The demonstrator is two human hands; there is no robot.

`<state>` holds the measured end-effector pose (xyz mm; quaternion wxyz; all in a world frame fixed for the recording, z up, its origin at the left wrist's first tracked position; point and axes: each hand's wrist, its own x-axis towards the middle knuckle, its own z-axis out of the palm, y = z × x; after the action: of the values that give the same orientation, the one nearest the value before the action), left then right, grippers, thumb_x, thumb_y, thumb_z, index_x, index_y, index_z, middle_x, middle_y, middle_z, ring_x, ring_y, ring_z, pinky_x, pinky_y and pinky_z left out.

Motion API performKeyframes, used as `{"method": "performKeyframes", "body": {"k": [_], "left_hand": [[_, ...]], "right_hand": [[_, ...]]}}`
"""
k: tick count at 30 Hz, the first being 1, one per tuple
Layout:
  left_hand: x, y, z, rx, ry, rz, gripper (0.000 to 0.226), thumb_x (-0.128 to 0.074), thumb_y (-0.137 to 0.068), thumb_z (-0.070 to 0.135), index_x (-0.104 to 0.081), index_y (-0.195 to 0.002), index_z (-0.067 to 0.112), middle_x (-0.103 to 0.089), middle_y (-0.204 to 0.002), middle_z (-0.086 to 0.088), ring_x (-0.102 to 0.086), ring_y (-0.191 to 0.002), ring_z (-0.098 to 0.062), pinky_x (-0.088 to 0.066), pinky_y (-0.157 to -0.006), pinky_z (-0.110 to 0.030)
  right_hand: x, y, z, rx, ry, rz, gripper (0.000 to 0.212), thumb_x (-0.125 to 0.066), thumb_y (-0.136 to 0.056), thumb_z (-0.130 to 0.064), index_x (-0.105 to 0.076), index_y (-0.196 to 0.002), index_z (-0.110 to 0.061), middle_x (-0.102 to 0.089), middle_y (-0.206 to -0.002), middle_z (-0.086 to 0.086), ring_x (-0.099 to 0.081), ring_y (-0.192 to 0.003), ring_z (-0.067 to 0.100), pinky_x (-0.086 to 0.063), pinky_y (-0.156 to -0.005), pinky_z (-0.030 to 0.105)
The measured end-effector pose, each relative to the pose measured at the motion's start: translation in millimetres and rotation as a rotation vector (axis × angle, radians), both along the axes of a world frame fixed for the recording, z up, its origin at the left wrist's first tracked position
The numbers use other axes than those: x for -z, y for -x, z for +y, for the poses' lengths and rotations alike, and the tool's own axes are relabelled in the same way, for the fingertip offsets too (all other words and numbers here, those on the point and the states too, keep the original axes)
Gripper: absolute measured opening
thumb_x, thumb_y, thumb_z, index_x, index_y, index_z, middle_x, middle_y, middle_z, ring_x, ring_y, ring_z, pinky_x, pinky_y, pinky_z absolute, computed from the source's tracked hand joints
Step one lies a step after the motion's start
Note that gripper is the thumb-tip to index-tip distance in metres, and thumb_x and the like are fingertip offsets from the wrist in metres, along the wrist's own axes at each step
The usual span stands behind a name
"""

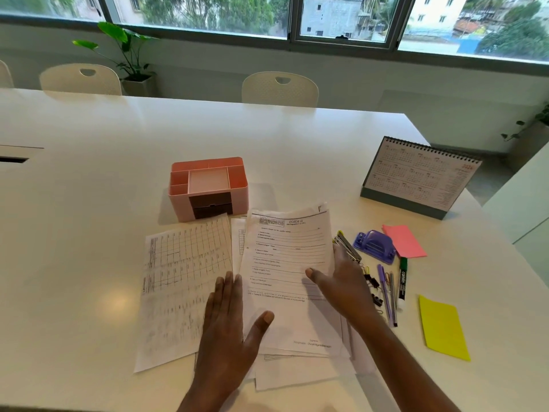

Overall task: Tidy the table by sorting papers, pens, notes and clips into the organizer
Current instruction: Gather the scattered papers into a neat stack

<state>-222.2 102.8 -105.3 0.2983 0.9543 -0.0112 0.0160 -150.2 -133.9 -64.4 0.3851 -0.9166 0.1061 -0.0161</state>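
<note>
The loose stack of white printed papers [292, 281], a lined form on top, lies on the white table [89, 209] right in front of you, just this side of the pink plastic desk organizer [208, 185] with its dark front drawers. A separate sheet printed with a grid table [184, 278] lies to the left of the stack, partly under your hand.

Your left hand [228, 322] lies flat across the stack's left edge, fingers straight and together, thumb spread onto the form; it grips nothing. Your right hand [344, 283] stands at the stack's right edge, fingers stretched straight along it, thumb tip resting on the page.

Just right of that hand are a metal stapler [347, 248], a purple hole punch [375, 243] and a pink sticky-note pad [404, 240]. Nearer you lie black binder clips [372, 285], thin purple pens [386, 295], a green-capped marker [402, 282] and, further right, a yellow sticky-note pad [444, 330].

A spiral-bound desk calendar [421, 176] stands at the table's far right. Beyond the table are white chairs [279, 89] and a potted green plant [130, 55].
</note>
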Motion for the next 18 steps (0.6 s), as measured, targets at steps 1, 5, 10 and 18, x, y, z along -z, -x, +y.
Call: {"method": "performKeyframes", "body": {"k": [1,5,10,18], "left_hand": [[0.6,0.2,-0.2,-0.002,-0.009,-0.003,0.097,-0.010,-0.084,0.092,0.029,-0.157,0.042,0.031,-0.168,0.022,0.033,-0.152,0.004,0.019,-0.121,-0.024],[-1.7,0.9,-1.7,-0.010,0.022,-0.028,0.093,-0.016,-0.089,0.088,0.030,-0.155,0.043,0.033,-0.165,0.026,0.034,-0.150,0.007,0.024,-0.118,-0.019],[0.8,1.5,-2.1,-0.006,0.024,-0.042,0.094,-0.019,-0.091,0.086,0.022,-0.161,0.039,0.029,-0.168,0.024,0.031,-0.153,0.004,0.024,-0.118,-0.020],[3.4,1.7,-2.4,-0.018,0.020,-0.036,0.096,-0.008,-0.086,0.092,0.024,-0.161,0.041,0.031,-0.168,0.025,0.030,-0.154,0.003,0.017,-0.123,-0.026]], "right_hand": [[1.1,0.3,1.1,0.000,0.066,0.009,0.065,-0.078,-0.089,-0.046,-0.042,-0.141,-0.030,-0.066,-0.130,-0.008,-0.066,-0.120,0.021,-0.063,-0.081,0.034],[2.6,-1.2,4.7,0.015,0.084,0.065,0.072,-0.076,-0.089,-0.053,-0.037,-0.143,-0.029,-0.065,-0.131,-0.007,-0.064,-0.119,0.023,-0.062,-0.081,0.039],[-2.3,-6.5,1.5,0.103,-0.393,0.138,0.065,-0.083,-0.089,-0.025,-0.046,-0.143,-0.022,-0.069,-0.125,-0.006,-0.068,-0.116,0.021,-0.060,-0.087,0.032],[-17.0,-12.3,-11.2,0.270,-0.872,0.312,0.058,-0.084,-0.081,0.002,-0.054,-0.129,-0.012,-0.075,-0.115,0.015,-0.077,-0.098,0.036,-0.066,-0.073,0.045]]}}
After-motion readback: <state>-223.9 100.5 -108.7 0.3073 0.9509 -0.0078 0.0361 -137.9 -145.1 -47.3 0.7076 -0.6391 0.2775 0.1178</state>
